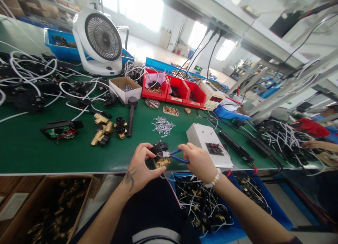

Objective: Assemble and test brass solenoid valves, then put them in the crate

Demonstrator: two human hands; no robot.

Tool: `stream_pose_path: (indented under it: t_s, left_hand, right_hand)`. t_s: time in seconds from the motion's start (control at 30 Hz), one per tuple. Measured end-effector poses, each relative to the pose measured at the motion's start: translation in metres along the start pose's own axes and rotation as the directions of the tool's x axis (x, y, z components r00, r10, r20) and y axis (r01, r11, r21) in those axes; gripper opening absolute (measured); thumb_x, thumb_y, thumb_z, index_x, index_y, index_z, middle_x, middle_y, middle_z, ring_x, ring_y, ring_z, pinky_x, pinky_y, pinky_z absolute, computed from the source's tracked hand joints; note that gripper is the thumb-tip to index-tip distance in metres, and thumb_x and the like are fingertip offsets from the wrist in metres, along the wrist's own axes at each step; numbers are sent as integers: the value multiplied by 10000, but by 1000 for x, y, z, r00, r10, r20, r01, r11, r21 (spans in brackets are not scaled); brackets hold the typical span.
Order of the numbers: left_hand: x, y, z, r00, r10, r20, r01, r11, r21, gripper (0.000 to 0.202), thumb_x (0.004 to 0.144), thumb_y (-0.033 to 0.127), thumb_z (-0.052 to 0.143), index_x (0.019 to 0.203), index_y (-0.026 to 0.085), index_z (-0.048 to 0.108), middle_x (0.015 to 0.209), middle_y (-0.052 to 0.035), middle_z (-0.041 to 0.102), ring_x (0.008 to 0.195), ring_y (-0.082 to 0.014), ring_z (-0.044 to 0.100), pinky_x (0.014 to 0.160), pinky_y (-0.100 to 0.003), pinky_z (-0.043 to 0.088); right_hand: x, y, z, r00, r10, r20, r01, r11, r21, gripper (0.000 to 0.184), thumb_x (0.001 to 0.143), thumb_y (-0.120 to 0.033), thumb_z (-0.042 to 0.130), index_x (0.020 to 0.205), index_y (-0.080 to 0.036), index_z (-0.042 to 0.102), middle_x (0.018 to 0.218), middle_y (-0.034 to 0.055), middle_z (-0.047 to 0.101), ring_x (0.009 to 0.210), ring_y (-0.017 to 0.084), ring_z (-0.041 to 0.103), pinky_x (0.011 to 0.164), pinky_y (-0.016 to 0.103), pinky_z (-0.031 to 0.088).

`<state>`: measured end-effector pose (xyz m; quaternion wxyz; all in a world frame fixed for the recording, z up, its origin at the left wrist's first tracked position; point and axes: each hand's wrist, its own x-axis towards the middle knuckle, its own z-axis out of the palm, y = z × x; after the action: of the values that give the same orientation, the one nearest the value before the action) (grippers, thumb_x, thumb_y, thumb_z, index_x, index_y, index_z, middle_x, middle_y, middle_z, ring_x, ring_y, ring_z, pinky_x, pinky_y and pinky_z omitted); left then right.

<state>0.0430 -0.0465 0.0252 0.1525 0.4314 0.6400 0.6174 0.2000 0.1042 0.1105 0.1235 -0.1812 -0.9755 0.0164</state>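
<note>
Closest in: blue bin (277,212) of black wired parts, under the desk (31,152) edge, straight below the white box (208,145). Cardboard box (91,187) of brass pieces sits at the same level, well to the left of the white box.

Left hand (141,166) is clenched on a valve (162,162) with a brass body and a black cap, held over the desk edge just left of the white box. Right hand (196,161) grasps the blue handles of the pliers (175,156), against the white box's near-left corner. The nose of the pliers touches the valve where cap meets brass. I cannot tell whether it is gripping anything there.

Heap of wire clips (163,126) lies beyond the valve, left of the white box. Loose brass fittings (101,129) are farther left again. Red bins (171,90) stand behind the white box, and the fan (99,41) far behind and to its left.
</note>
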Motion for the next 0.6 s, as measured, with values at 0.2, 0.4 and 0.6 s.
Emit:
stream_pose_path:
  t_s: [0.2, 0.4, 0.6]
  left_hand:
    - [1, -1, 0, 1000, -2, 0, 2, 1000, -17, 350, 648, 307, 814, 825, 196, 533, 1143, -89, 531, 1063, -247, 581, 835, -423, 587]
    - [1, -1, -1, 1000, 9, 9, -9, 1000, 9, 341, 654, 301, 809, 821, 196, 531, 1140, -95, 541, 1077, -261, 578, 869, -466, 574]
    - [1, -1, -1, 1000, 9, 8, -9, 1000, 4, 356, 643, 305, 815, 824, 195, 528, 1145, -97, 538, 1077, -264, 579, 846, -457, 580]
  right_hand:
    - [0, -2, -4, 937, 70, -341, -31, 993, 116, 173, 871, -93, 471, 969, -207, 556, 767, 17, 597, 616, 149, 549, 592, 259, 415]
    - [2, -2, -6, 991, 21, -131, -12, 997, 72, 230, 854, -66, 480, 1008, -200, 587, 815, 31, 628, 646, 154, 575, 603, 258, 415]
    - [1, -1, -7, 998, 63, -23, -63, 998, 0, 256, 782, -33, 495, 946, -198, 602, 771, 27, 617, 597, 148, 548, 566, 254, 382]
